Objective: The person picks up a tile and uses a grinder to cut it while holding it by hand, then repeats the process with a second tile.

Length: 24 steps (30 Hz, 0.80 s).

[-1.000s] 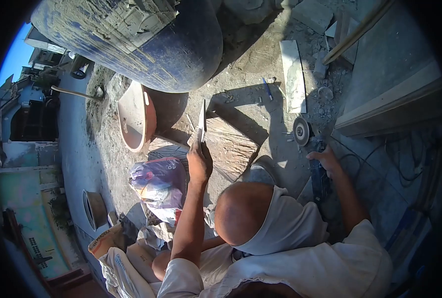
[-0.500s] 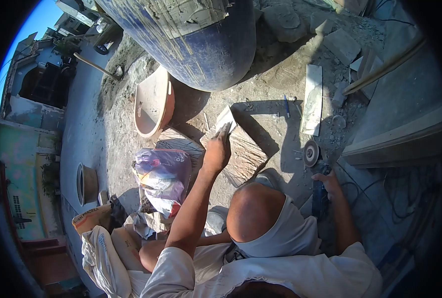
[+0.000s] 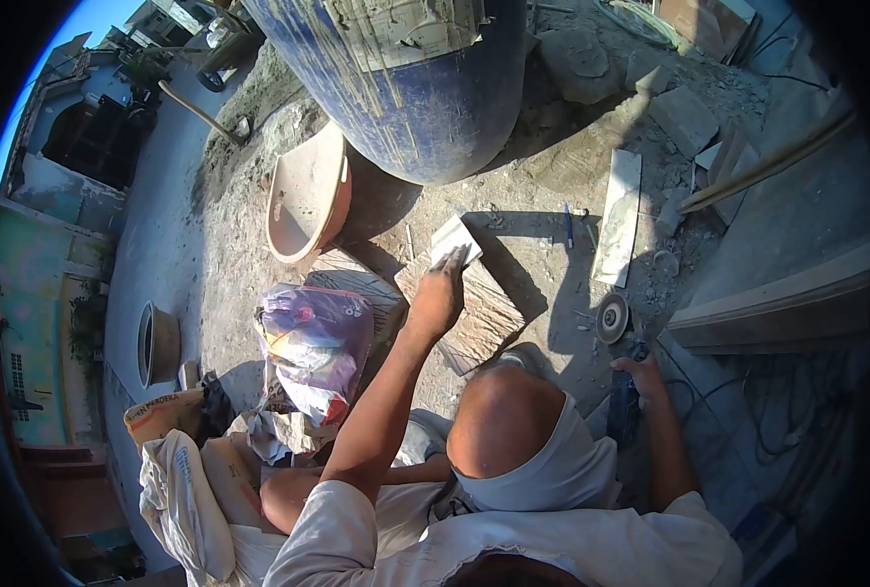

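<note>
My left hand (image 3: pixel 438 295) is on a small white tile piece (image 3: pixel 455 238), its fingers over the near edge. The piece lies at the far corner of a rough, grooved stone slab (image 3: pixel 484 313) on the ground. To the right, my right hand (image 3: pixel 641 377) is wrapped round the body of an angle grinder (image 3: pixel 626 391), whose round disc (image 3: pixel 612 318) points away from me. A second grooved slab (image 3: pixel 362 284) lies partly under a purple plastic bag (image 3: pixel 315 338).
A blue barrel (image 3: pixel 435 117) stands ahead, beside a pink basin (image 3: pixel 303 201). A long pale strip (image 3: pixel 618 220) and a blue pen (image 3: pixel 568 225) lie at the right. A wooden beam (image 3: pixel 778 298), a pole (image 3: pixel 768 161) and cables are farther right. Sacks (image 3: pixel 185 499) lie at the left.
The white tile piece has turned and shifted slightly at the slab's corner, with my left hand moving along. My right hand still holds the grinder; the view has shifted a little.
</note>
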{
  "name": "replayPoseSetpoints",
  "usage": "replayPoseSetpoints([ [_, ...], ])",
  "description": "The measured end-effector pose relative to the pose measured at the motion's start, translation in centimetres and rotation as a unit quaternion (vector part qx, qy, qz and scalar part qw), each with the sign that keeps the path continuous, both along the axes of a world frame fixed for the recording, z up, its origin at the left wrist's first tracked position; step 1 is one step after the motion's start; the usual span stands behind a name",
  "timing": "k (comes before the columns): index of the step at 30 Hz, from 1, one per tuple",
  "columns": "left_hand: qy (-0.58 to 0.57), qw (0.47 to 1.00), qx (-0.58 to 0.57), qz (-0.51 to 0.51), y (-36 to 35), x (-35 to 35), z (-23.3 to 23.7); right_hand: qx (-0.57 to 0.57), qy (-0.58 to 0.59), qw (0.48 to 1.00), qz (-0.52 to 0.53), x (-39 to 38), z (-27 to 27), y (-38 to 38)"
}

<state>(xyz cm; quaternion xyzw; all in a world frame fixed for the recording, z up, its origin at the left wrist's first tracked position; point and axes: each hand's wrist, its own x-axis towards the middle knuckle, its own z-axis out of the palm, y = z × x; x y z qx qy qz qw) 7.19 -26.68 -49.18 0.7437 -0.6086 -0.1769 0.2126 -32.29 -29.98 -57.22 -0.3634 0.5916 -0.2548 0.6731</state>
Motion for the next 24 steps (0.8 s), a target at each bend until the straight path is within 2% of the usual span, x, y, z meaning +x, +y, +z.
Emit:
replayPoseSetpoints([
  [14,0.015,1.0,0.014,0.001,0.0,-0.1,0.1,0.014,0.01,1.0,0.018,-0.3,-0.6,0.0],
  [18,0.001,0.999,-0.021,-0.026,0.5,-0.4,-1.4,0.001,0.0,1.0,0.011,0.0,0.0,0.1],
  [24,0.005,0.999,-0.032,-0.027,0.4,-0.4,-1.2,-0.002,-0.004,1.0,0.007,0.1,0.0,0.1],
])
